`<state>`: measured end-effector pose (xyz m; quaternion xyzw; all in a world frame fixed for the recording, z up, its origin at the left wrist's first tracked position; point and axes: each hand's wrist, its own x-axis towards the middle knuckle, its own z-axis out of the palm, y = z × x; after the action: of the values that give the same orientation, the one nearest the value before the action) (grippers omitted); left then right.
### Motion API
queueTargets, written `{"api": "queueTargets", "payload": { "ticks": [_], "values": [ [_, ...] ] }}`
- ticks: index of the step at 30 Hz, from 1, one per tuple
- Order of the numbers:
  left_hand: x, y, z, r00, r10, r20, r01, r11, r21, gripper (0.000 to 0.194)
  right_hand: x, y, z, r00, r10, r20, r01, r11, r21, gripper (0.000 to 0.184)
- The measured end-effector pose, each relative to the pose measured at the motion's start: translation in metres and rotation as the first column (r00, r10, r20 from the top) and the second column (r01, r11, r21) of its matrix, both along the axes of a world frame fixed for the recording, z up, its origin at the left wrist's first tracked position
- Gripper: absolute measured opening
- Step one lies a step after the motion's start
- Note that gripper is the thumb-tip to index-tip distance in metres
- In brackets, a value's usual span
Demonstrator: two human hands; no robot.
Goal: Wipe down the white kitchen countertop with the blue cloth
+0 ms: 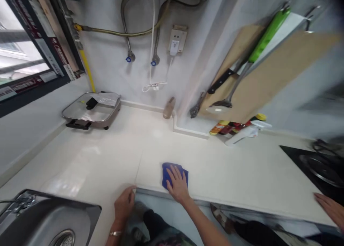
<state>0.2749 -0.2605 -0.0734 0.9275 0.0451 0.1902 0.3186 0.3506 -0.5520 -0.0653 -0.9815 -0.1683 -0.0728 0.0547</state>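
Observation:
My right hand lies flat on a folded blue cloth, pressing it against the white countertop near its front edge. Its fingers are stretched out and spread over the cloth, so it is open. To the left, my left hand rests by the counter's front edge, close to a thin seam in the surface. Its fingers are curled in and no object shows in them. A bracelet circles the left wrist.
A metal sink is set in at lower left. Behind it stands a lidded electric pan. A brown bottle and several condiment bottles stand along the wall. Another person's hand is at the right, near a black stove.

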Motion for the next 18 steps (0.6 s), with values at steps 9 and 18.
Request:
{"api": "queueTargets", "payload": {
  "ticks": [9, 18],
  "values": [
    [0.003, -0.005, 0.022, 0.973, 0.028, -0.231, -0.037, 0.999, -0.033, 0.033, -0.037, -0.085, 0.005, 0.989, -0.131, -0.071, 0.133, 0.991, 0.024, 0.057],
    [0.005, -0.003, 0.015, 0.95, 0.14, -0.279, -0.15, 0.989, -0.015, 0.033, 0.026, -0.119, -0.003, 0.943, -0.332, 0.008, 0.331, 0.942, 0.049, 0.055]
  ]
}}
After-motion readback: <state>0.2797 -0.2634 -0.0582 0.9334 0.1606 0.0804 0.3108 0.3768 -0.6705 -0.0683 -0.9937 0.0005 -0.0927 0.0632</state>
